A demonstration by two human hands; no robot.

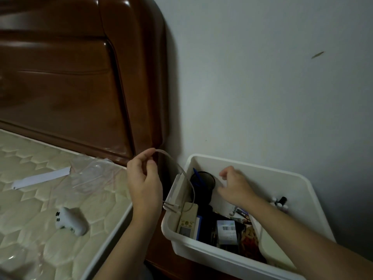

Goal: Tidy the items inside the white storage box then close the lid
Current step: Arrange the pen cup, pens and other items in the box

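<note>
Pinching a pale cable (171, 160) above the white box (298, 184), the left hand (144, 178) holds it looped; right hand (235, 185) hovers inside, fingers loosely curled, holding nothing.

The storage box (238, 257) looks like smooth white matt plastic. The headboard (80, 77) is dark wood with a glossy varnish. The mattress (50, 199) has quilted cream cloth under clear shiny plastic film. The cable (173, 161) is smooth, pale and translucent. The wall (272, 87) is matt.
</note>
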